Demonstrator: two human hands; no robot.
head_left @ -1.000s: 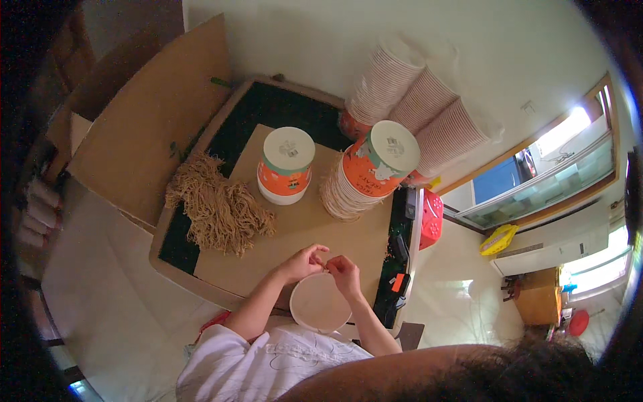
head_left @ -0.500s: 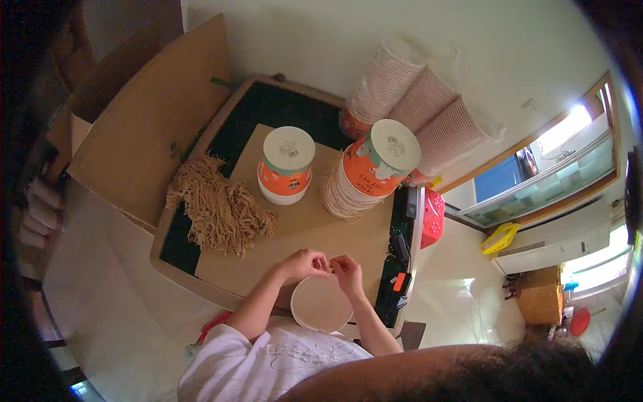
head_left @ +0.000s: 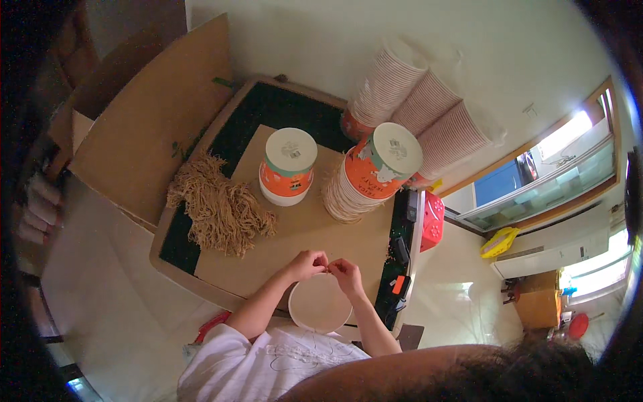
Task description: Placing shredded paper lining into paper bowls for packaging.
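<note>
Evidently, the tub is the item at risk: it sits between the forearms, near the shirt, and could tip or slip if the fingertips lose their purchase or a wrist knocks it. Both the left hand and the right hand are narrow, fingertips drawn together (whatever they pinch, if anything, is too small to tell). The tub lies on the person's side of both hands, its far rim just beside the fingertips; contact cannot be confirmed. Twine lies beyond the left hand, apart from it.
</note>
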